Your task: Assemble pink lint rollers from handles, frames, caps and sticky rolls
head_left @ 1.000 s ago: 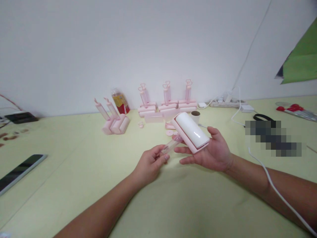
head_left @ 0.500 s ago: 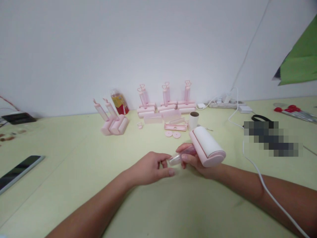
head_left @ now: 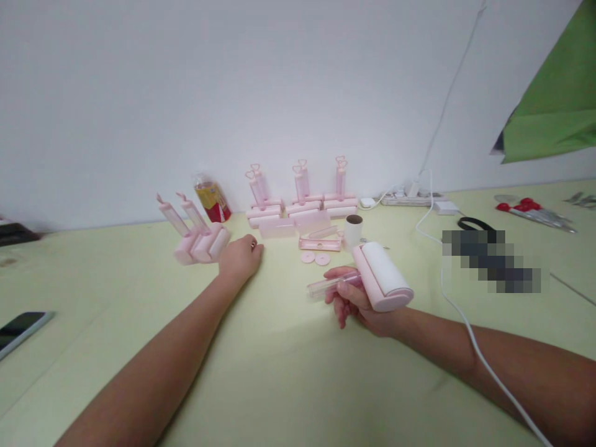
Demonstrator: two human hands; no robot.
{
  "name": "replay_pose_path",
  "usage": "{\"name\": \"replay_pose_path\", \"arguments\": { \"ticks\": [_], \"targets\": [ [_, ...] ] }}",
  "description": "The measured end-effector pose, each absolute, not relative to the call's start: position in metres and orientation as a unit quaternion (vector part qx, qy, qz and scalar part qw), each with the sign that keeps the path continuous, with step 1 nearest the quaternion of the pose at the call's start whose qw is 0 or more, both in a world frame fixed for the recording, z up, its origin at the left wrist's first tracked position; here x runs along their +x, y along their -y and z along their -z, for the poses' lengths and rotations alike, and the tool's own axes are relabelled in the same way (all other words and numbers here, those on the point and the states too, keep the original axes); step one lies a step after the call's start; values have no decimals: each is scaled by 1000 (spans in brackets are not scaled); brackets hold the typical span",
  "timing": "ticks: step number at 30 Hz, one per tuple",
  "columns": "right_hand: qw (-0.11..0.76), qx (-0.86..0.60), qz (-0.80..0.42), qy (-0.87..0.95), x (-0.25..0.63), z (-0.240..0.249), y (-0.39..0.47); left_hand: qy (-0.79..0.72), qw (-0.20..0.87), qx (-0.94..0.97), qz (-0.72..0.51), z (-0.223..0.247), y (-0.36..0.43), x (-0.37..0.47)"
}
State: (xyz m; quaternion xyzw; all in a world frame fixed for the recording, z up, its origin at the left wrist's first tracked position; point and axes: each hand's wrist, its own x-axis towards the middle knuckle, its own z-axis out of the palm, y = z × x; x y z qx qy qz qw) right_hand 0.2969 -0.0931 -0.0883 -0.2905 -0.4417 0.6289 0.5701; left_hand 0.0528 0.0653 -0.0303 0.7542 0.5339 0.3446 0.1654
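My right hand [head_left: 351,298] grips a pink lint roller [head_left: 386,279] by its clear pinkish tube handle. The white roll points toward me, while the handle's bare end sticks out to the left. Away from it, my left hand [head_left: 239,261] rests low over the table with its fingers curled together. What those fingers hold, if anything, is hidden. Two finished-looking pink rollers [head_left: 205,242] with upright handles stand just left of that hand. Ahead lie a pink tray-like part [head_left: 320,244] and two pink discs [head_left: 315,258], beside a white paper roll [head_left: 354,233].
Several pink lint rollers with heart-topped handles [head_left: 302,186] line the wall, with pink covers [head_left: 278,228] before them. A red-yellow packet [head_left: 213,198] leans behind. To the right are a power strip [head_left: 412,198], a white cable [head_left: 470,335] and red-handled tools [head_left: 526,205]. A phone [head_left: 21,329] lies left.
My left hand has left the handle's end and moved forward and left, to where a small pink heart piece lay; that piece is now out of sight. My right hand still holds the roller.
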Motion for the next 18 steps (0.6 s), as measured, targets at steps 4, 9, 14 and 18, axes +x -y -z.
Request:
{"name": "replay_pose_path", "arguments": {
  "ticks": [4,9,14,18],
  "targets": [
    [589,-299,-614,433,296,86,94,-515,298,745,-302,45,-11,73],
    [615,-320,-575,433,293,84,100,-381,636,618,-262,41,47,88],
    [600,-376,-532,465,293,73,108,-374,644,623,-239,38,51,88],
    [572,-381,-529,498,297,79,107,-384,626,636,-238,43,53,90]
  ]
}}
